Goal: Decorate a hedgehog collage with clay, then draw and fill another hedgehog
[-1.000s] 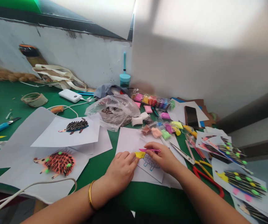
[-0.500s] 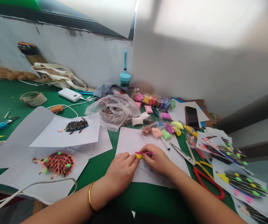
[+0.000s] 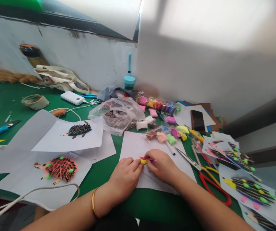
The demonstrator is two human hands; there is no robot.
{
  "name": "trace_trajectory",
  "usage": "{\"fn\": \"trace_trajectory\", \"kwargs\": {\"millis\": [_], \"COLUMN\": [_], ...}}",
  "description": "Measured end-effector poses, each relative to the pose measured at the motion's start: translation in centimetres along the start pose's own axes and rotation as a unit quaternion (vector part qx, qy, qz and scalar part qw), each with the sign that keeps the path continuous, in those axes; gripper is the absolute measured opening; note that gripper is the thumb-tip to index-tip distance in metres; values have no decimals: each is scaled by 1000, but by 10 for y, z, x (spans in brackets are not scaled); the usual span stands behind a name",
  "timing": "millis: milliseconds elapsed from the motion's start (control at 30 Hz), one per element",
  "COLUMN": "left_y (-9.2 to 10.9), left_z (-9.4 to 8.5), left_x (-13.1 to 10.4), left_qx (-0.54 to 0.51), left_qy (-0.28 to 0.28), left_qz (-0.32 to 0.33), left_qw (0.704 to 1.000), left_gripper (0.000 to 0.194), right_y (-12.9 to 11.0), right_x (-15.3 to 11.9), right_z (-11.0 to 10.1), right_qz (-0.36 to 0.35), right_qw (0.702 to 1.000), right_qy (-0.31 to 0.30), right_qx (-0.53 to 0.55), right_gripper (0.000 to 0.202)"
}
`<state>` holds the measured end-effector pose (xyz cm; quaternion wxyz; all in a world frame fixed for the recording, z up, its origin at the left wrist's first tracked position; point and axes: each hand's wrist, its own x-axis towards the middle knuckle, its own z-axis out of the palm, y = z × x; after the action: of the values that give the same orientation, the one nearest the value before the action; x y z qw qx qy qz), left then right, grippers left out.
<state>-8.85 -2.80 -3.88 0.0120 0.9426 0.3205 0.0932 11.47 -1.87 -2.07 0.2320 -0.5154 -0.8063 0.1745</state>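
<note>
A small piece of yellow clay (image 3: 143, 161) lies between my hands on a white sheet of paper (image 3: 131, 141). My left hand (image 3: 125, 175) has its fingers closed at the clay's left side, the fingertips touching it. In my right hand (image 3: 160, 165) is a thin pink tool (image 3: 153, 159), pinched between thumb and fingers, with its tip over the clay. Part of a drawing under my right hand is hidden. Packets of soft clay, orange (image 3: 162, 137) and green (image 3: 171, 139) among them, lie just beyond the paper.
Large red-handled scissors (image 3: 214, 187) lie right of the paper. Seed-covered hedgehog pictures (image 3: 59, 168) are at left and right. Beyond sits a plastic bag of seeds (image 3: 118, 114). A white cable (image 3: 44, 189) crosses the front left. A phone (image 3: 197, 121) rests at the back right.
My right hand and the pink tool have tilted and shifted slightly, covering more of the drawing beneath. My left hand stays at the yellow clay.
</note>
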Motion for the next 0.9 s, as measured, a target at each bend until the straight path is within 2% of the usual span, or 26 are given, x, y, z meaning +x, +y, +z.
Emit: {"fn": "trace_trajectory", "kwargs": {"millis": [200,367,567,900], "left_y": [1,1,0,0], "left_z": [-1,0,-1,2], "left_x": [1,1,1,0], "left_qx": [8,7,7,-1], "left_qy": [-6,-6,-8,-3], "left_qz": [-5,-7,-6,-5], "left_qw": [1000,1000,1000,1000], "left_gripper": [37,36,40,39], "right_y": [-3,-2,-1,2], "right_x": [4,9,11,13], "right_z": [0,2,3,7], "right_qz": [-1,37,86,84], "right_qw": [1000,997,993,993], "right_qy": [-12,-37,-34,-36], "right_qx": [9,49,76,70], "right_gripper": [10,7,10,11]}}
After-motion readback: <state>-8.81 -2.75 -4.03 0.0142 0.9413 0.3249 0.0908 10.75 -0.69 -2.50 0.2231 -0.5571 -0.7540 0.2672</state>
